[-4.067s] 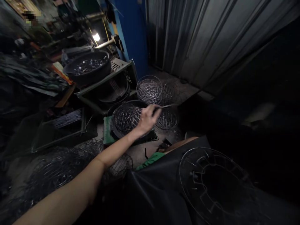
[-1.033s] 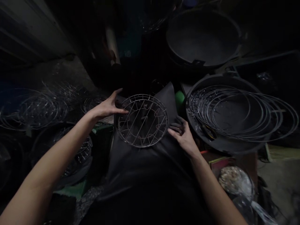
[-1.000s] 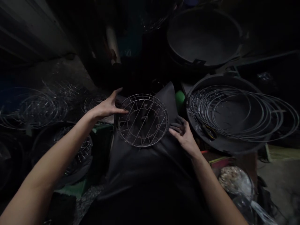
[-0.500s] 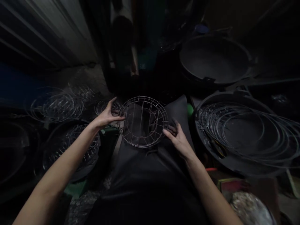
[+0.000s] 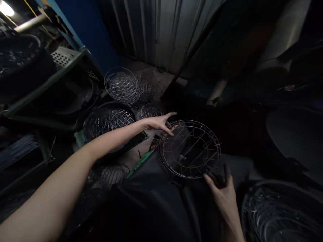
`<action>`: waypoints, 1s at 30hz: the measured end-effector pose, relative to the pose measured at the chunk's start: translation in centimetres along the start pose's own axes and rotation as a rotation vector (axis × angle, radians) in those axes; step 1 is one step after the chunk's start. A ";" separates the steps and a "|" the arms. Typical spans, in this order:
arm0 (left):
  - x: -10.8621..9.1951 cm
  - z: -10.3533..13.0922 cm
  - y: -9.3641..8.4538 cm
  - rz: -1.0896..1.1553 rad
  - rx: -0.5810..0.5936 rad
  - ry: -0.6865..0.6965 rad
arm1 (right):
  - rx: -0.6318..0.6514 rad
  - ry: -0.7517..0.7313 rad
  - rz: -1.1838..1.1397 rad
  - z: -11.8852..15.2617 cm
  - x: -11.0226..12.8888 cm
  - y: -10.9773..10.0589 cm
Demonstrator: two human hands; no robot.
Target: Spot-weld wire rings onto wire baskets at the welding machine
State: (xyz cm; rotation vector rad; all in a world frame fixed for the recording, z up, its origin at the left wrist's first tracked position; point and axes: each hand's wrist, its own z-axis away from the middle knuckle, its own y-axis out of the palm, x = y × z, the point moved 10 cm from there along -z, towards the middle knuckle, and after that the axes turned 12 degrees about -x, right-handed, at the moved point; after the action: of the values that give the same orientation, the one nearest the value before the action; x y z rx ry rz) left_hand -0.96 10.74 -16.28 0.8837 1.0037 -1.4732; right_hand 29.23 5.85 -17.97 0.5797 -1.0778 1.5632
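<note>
Wire rack (image 5: pixel 189 150), round w/ straight bars & looped wire inside, sits right of ctr. in a dim workshop, held btwn a person's bare hands over a dark sheet (image 5: pixel 151 198) that drapes the lap. L hand (image 5: pixel 160 123) grips the rack's rim at upper L, thumb on top, index finger stretched out & clear of the wire; R hand (image 5: pixel 223 192) pinches the lower R rim, index finger raised, fingertips dark. Sheet is smooth, w/ a dull sheen & a few soft folds; a green strip (image 5: pixel 140 164) shows along its L edge. Beyond lies a grey floor (image 5: pixel 136 148), w/ round wire grids (image 5: pixel 122 86) heaped nr. a corrugated metal wall (image 5: pixel 166 37). Closer, a black pan (image 5: pixel 108 107) w/ more grids (image 5: pixel 122 118) in it rests by a green block (image 5: pixel 80 139). Far L, a green-framed stand (image 5: pixel 45 90) bears a dark tub (image 5: pixel 25 72) of small shiny pcs.; a blue panel (image 5: pixel 83 27) rises behind, & a lamp (image 5: pixel 7 8) glows in the top L corner. Lower R, partly cut off, a lg. basin (image 5: pixel 277 182) holds coiled wire (image 5: pixel 272 222). Upper R bkgd. is too dark to make out.
</note>
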 end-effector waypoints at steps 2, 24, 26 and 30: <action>0.1 0.3 0.0 0.003 -0.008 0.014 | -0.007 0.003 0.006 0.3 0.1 0.0; -10.4 -2.9 3.3 -0.197 -0.019 0.357 | -0.192 -0.019 -0.227 -3.0 2.1 -4.6; -10.1 -3.6 2.9 -0.161 -0.029 0.313 | -0.212 -0.027 -0.195 -3.0 3.3 -5.0; -10.1 -5.4 2.4 -0.106 -0.056 0.265 | -0.268 -0.047 -0.129 -3.1 6.0 -6.0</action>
State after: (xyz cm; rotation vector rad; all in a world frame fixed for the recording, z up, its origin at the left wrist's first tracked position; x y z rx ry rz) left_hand 2.73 19.30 -9.16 1.0164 1.2984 -1.4324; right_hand 33.71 11.49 -12.55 0.4941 -1.2362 1.2736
